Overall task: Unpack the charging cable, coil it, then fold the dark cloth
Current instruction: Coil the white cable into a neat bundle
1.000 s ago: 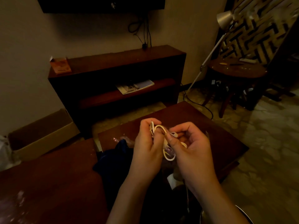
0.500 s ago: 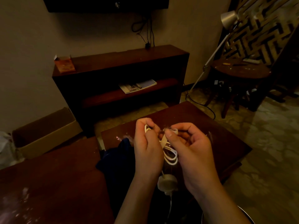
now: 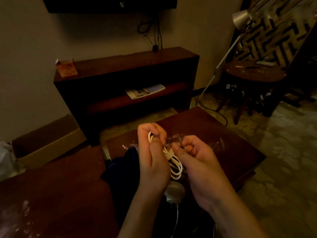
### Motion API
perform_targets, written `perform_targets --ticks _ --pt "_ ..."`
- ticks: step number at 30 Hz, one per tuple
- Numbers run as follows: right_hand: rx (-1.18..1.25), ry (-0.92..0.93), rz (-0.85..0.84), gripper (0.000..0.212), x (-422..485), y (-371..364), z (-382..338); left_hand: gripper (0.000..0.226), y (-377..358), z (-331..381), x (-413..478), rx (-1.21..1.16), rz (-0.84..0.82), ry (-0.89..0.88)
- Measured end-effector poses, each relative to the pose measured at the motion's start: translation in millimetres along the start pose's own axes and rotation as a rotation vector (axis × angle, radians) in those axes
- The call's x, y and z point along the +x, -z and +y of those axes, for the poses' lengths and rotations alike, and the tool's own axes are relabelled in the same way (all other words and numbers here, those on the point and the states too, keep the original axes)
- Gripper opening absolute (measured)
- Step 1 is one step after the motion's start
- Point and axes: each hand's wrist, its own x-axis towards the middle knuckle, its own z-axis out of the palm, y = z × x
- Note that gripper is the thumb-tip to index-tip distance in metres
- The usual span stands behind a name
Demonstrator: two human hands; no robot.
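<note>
While both hands are raised over the low wooden table (image 3: 228, 152), the charging cable (image 3: 177, 167) hangs between them as a bundle of white loops, cinched near its middle by a pale band (image 3: 169, 154). The left hand (image 3: 152, 162) grips the upper loops, fingers curled over them and the thumb pressed against the front. The right hand (image 3: 200, 167) has its thumb and forefinger pinched on a small tab (image 3: 183, 147) just beside the band, the other fingers tucked into the palm; whether the tab belongs to the band cannot be told. Below the loops a round white puck (image 3: 175, 190) dangles between the wrists, and a thin white lead drops from it toward the bottom edge. The dark cloth (image 3: 123, 167) lies rumpled on the near left part of the table, its right side hidden behind the left wrist and forearm, which also cover the table's centre. A second wooden surface (image 3: 60, 186) fills the lower left, apart from the table by a narrow gap. Against the wall stands a dark shelf unit (image 3: 128, 66) with an orange packet (image 3: 66, 69) on its top and a magazine (image 3: 145, 91) on its lower shelf; black wires (image 3: 154, 33) hang down the wall above it. An open cardboard box (image 3: 48, 140) sits on the floor to its left. On the right, a floor lamp (image 3: 241, 18) leans beside a round side table (image 3: 253, 73), in front of a patterned screen (image 3: 274, 31).
</note>
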Motion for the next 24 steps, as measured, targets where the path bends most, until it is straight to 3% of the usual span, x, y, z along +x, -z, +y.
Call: perform_targets --ticks 6,11,14,24 --pt "0.167 -0.112 -0.056 0.02 -2 -5 -5 0.027 -4 4 3 -0.057 0.002 -0.009" --pt "0.115 -0.025 -0.02 0.016 -4 -8 -4 0.032 -2 6 4 0.011 0.017 -0.049" --pt "0.122 -0.074 0.005 0.016 -2 -13 1 0.036 -1 7 7 -0.008 0.056 -0.022" --pt "0.055 -0.009 0.01 0.011 -1 -12 2 0.04 8 6 10 -0.064 -0.028 0.045"
